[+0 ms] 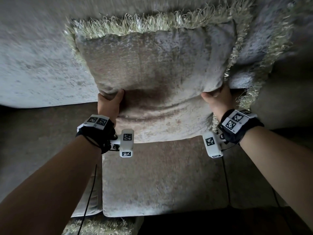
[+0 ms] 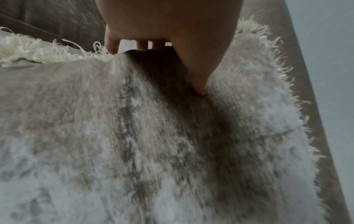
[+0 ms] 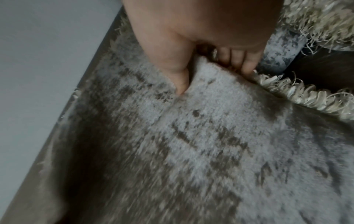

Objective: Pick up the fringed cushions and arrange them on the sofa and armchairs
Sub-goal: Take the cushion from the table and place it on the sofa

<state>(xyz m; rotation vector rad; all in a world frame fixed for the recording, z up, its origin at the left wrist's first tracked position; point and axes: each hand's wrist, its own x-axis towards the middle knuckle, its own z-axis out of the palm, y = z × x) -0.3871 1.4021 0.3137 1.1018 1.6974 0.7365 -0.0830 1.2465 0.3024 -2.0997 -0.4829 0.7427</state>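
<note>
1. Gripping fringed cushion (image 1: 152,68) at both side edges; it's held upright over the seat cushion (image 1: 160,180), its top against the sofa back (image 1: 33,56).
2. Left hand (image 1: 110,104) at 9 o'clock edge: thumb (image 2: 199,84) pressed into the front, fingers (image 2: 112,45) wrapped behind.
3. Right hand (image 1: 217,99) at 3 o'clock edge: same pinch, thumb (image 3: 180,81) in front, fingers (image 3: 249,63) behind.
4. Second fringed cushion (image 1: 264,39) at 2 o'clock, touching the held one.
5. Fringe (image 1: 100,226) of another at 6 o'clock, bottom edge.
</note>
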